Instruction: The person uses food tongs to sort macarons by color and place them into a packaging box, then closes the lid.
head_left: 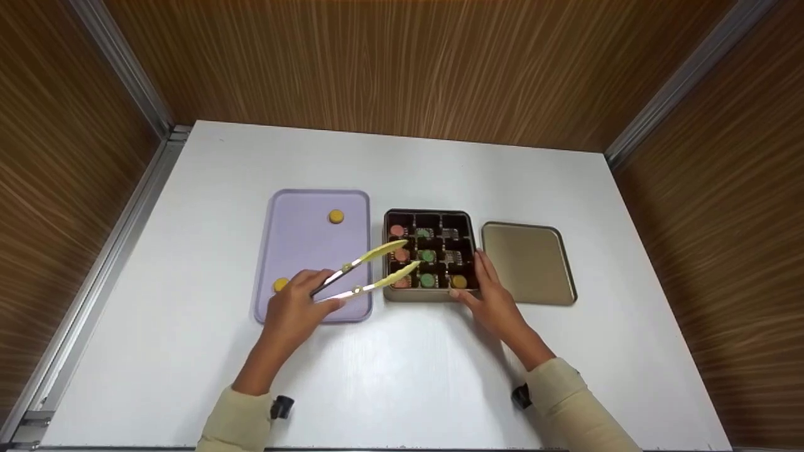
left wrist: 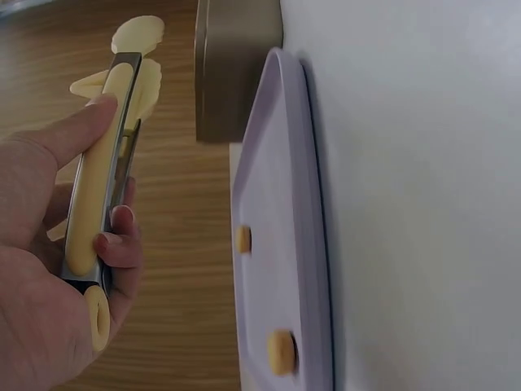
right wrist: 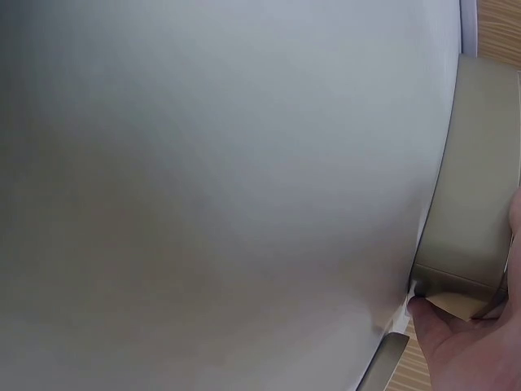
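My left hand (head_left: 294,314) grips a pair of tongs (left wrist: 102,171) with yellow scalloped tips. The tips are spread apart and empty, over the left part of a divided tin (head_left: 418,295). At the tin's front right corner, my right hand (head_left: 496,307) holds its side, thumb at the front. Inside, pink macaron-like rounds (head_left: 397,231) fill the left column and green ones (head_left: 428,280) the middle column. One yellow round (head_left: 459,281) sits in the front right compartment. Two more yellow rounds lie on the lilac tray (head_left: 301,242): one at the back (head_left: 336,216), another beside my left hand (head_left: 280,284).
A gold-coloured lid (head_left: 527,263) lies flat on the white table (head_left: 402,376), right of the tin. The tray stands close to the tin's left side. Wood-grain panels (head_left: 402,63) enclose the table at the back and both sides.
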{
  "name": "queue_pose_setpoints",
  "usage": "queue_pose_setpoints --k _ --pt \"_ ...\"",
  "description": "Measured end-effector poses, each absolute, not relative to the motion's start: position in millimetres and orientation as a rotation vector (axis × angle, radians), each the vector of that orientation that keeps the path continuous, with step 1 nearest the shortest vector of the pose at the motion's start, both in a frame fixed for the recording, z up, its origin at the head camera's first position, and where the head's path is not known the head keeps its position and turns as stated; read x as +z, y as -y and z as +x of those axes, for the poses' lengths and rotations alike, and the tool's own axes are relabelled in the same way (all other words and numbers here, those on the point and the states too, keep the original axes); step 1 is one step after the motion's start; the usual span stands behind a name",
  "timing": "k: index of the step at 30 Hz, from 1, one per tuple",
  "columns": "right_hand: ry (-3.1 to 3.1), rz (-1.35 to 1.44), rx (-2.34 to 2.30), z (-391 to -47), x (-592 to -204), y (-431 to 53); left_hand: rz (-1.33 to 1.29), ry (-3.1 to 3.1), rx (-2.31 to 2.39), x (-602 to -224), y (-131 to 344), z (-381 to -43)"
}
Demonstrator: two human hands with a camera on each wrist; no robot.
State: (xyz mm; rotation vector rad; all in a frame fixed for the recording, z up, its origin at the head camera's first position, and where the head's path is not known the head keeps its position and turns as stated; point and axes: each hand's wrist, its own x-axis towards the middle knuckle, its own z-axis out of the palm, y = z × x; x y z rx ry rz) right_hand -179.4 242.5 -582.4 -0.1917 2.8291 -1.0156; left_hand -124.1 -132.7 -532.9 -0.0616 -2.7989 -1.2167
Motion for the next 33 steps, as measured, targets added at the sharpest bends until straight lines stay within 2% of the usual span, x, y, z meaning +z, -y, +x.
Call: queue_pose_setpoints --k 23,33 --pt "-2.832 -0.185 -1.022 -179.7 -582.3 -241.8 0.284 2.857 -1.188 -552.6 224.9 -75.2" --pt "-2.815 -0.172 -1.034 -180.6 -581.9 -241.0 0.442 2.895 -1.167 -558.2 248.2 -59.9"
